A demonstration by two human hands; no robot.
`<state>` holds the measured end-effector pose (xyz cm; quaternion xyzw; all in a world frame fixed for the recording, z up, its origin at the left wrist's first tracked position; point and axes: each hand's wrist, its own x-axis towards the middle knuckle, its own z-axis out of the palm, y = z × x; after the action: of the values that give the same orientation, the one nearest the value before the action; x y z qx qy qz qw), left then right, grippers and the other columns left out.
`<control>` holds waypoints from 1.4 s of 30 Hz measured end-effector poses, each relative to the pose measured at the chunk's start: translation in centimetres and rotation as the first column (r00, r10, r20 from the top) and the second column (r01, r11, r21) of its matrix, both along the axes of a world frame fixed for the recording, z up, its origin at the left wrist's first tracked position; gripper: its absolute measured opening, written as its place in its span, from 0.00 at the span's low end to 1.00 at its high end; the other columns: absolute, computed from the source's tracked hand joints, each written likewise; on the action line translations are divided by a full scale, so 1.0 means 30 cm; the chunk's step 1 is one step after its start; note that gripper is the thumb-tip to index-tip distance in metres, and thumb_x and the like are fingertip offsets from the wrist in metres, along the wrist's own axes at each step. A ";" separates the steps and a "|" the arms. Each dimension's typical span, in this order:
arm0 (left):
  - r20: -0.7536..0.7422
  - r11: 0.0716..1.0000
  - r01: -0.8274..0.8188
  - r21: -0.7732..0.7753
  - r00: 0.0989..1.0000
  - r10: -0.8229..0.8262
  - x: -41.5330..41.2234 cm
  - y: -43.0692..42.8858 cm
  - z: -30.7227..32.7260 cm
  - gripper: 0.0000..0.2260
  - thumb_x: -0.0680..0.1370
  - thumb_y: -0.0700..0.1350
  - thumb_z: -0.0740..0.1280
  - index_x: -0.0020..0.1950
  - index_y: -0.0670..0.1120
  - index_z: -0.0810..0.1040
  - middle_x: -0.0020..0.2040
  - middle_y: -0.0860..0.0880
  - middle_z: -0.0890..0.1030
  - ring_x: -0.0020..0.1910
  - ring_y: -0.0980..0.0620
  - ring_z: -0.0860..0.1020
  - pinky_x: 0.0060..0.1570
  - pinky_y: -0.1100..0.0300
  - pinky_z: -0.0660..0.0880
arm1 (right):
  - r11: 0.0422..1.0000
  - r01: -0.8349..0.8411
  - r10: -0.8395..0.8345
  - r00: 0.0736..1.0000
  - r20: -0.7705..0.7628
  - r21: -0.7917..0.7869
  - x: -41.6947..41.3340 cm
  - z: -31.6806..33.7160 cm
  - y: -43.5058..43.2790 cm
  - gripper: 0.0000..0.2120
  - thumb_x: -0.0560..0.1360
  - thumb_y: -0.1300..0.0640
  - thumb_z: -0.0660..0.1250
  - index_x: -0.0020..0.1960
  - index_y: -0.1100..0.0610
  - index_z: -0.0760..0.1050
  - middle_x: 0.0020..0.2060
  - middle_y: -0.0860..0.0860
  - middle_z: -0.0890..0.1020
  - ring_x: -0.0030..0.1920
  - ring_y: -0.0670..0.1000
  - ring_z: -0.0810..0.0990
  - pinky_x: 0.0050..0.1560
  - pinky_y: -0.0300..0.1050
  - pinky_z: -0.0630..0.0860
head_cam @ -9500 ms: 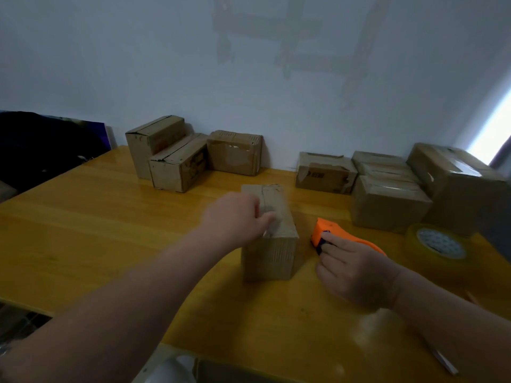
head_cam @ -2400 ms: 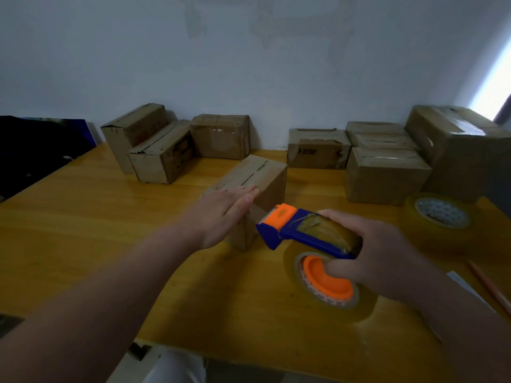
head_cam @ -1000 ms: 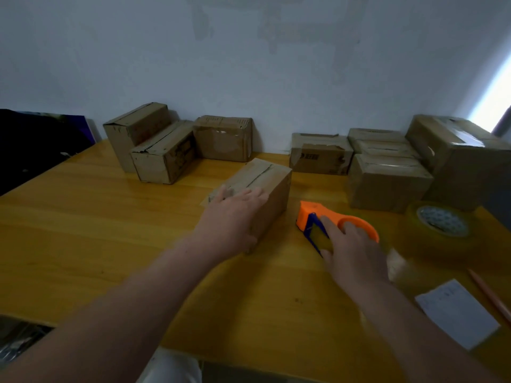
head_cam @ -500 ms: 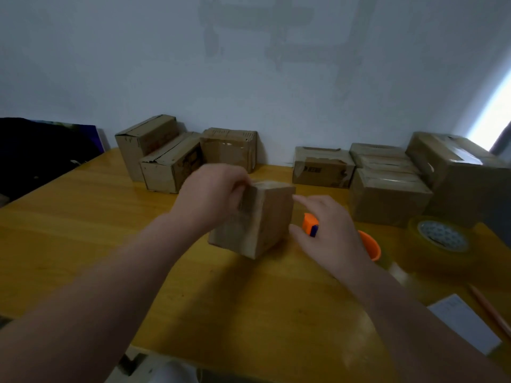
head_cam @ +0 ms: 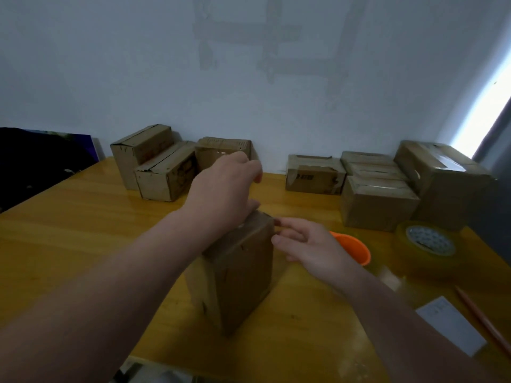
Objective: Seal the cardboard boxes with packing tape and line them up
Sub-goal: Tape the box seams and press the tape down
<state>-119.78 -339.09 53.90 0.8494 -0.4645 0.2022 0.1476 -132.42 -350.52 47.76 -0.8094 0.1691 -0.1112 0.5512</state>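
Head view caught the fingers (head_cam: pixel 279 223) of the right hand (head_cam: pixel 315 252) slightly apart and loosely bent, tips touching the upper right edge of the oblong brown cardboard box (head_cam: pixel 237 275), clamped on nothing. The fingers (head_cam: pixel 249 167) of the left hand (head_cam: pixel 224 194) curled together over the box's far top end, heel resting on it; whether they truly gripped that edge I could not tell, as the hand hid it

Half a second before, this box hung tilted in the left hand; a second before, it lay on its long side with the right hand on the orange plastic tape dispenser (head_cam: pixel 352 246). Now it stood on end towards the front of the glossy yellow wooden table (head_cam: pixel 83 244), and the dispenser lay released just behind the right hand. By my judgement an end face had been turned up for taping, so this box's sealing was unfinished

Its card looked matt, scuffed and soft-cornered. A thick roll of clear yellowish packing tape (head_cam: pixel 427 244) sat at the right; a left group of similar boxes (head_cam: pixel 154 170) and a right group of similar boxes (head_cam: pixel 378 200) waited along the pale wall
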 end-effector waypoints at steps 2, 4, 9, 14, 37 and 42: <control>0.036 1.000 -0.012 -0.018 0.999 0.013 -0.019 0.037 -0.009 0.12 0.75 0.51 0.69 0.56 0.54 0.73 0.53 0.55 0.73 0.49 0.56 0.72 0.41 0.62 0.73 | 1.000 -0.015 0.015 1.000 0.001 0.008 -0.003 -0.009 0.006 0.19 0.78 0.54 0.65 0.69 0.49 0.70 0.44 0.34 0.80 0.46 0.29 0.77 0.46 0.29 0.74; 0.032 0.999 -0.010 -0.051 0.999 0.012 -0.026 0.072 -0.022 0.08 0.76 0.50 0.67 0.53 0.53 0.73 0.47 0.57 0.72 0.45 0.56 0.73 0.41 0.62 0.75 | 1.000 -0.014 0.013 1.000 0.020 0.012 -0.003 -0.013 0.006 0.18 0.78 0.53 0.65 0.68 0.49 0.71 0.47 0.35 0.79 0.47 0.31 0.77 0.50 0.32 0.75; -0.156 0.978 0.205 -0.038 0.966 -0.208 -0.028 0.133 -0.056 0.07 0.78 0.51 0.63 0.51 0.52 0.80 0.44 0.57 0.79 0.42 0.60 0.75 0.42 0.64 0.73 | 0.924 0.222 -0.155 0.962 0.227 -0.311 0.010 -0.046 0.009 0.15 0.77 0.53 0.67 0.63 0.53 0.77 0.49 0.41 0.80 0.47 0.34 0.77 0.43 0.26 0.74; -0.265 0.932 0.352 -0.087 0.894 -0.362 -0.001 0.179 -0.092 0.23 0.77 0.59 0.53 0.59 0.51 0.81 0.57 0.56 0.81 0.56 0.61 0.76 0.54 0.69 0.70 | 0.491 0.497 0.058 0.801 0.596 -0.716 -0.011 -0.090 0.019 0.13 0.75 0.57 0.64 0.55 0.60 0.81 0.47 0.54 0.82 0.48 0.48 0.79 0.48 0.36 0.73; -0.171 0.942 0.312 -0.124 0.928 -0.330 -0.037 0.178 -0.111 0.15 0.73 0.52 0.56 0.45 0.48 0.81 0.38 0.55 0.74 0.36 0.60 0.69 0.33 0.71 0.59 | 0.961 0.261 -0.271 0.955 0.124 0.085 0.118 -0.001 0.059 0.13 0.70 0.48 0.74 0.50 0.54 0.81 0.43 0.49 0.84 0.46 0.49 0.83 0.45 0.45 0.80; -0.177 0.939 0.316 -0.135 0.925 -0.336 -0.048 0.179 -0.108 0.16 0.73 0.52 0.56 0.44 0.47 0.81 0.39 0.53 0.75 0.36 0.58 0.70 0.30 0.67 0.63 | 0.939 0.344 -0.343 0.926 0.157 0.024 0.132 0.009 0.047 0.11 0.71 0.48 0.73 0.37 0.55 0.80 0.34 0.51 0.83 0.40 0.52 0.82 0.44 0.53 0.81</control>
<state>-121.21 -333.70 50.65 0.7673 -0.5713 0.1134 0.2683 -128.46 -349.13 48.04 -0.7570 0.2637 -0.2703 0.5333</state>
